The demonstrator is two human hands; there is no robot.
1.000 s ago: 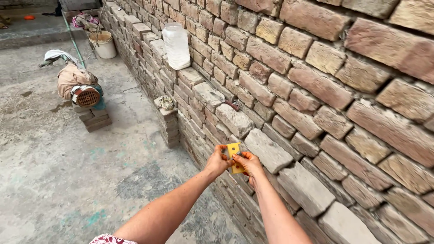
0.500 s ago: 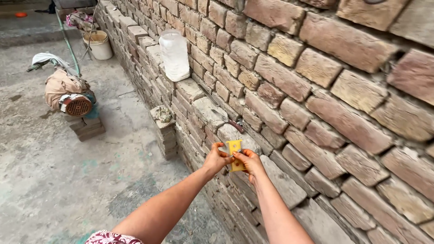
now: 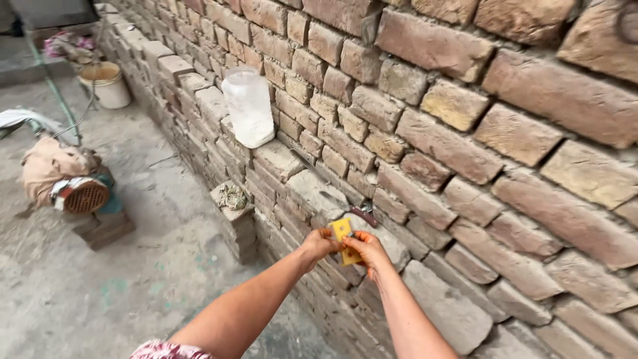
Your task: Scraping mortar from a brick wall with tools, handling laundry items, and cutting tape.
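A small yellow packet [image 3: 345,240] is the one package that is easy to see. It is flat, with a little dark patch on it. The left hand [image 3: 319,243] and the right hand [image 3: 369,251] pinch it between them, right by the brick ledge [image 3: 312,193]. Farther along the ledge stands a tall see-through plastic jar [image 3: 248,106] with white stuff inside. I see no signs or screens.

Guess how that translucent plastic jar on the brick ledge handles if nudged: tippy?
The plastic jar is tall and stands on an uneven brick ledge, so it probably tips easily. The white contents sit low, which may steady it. Its smooth walls likely slide.
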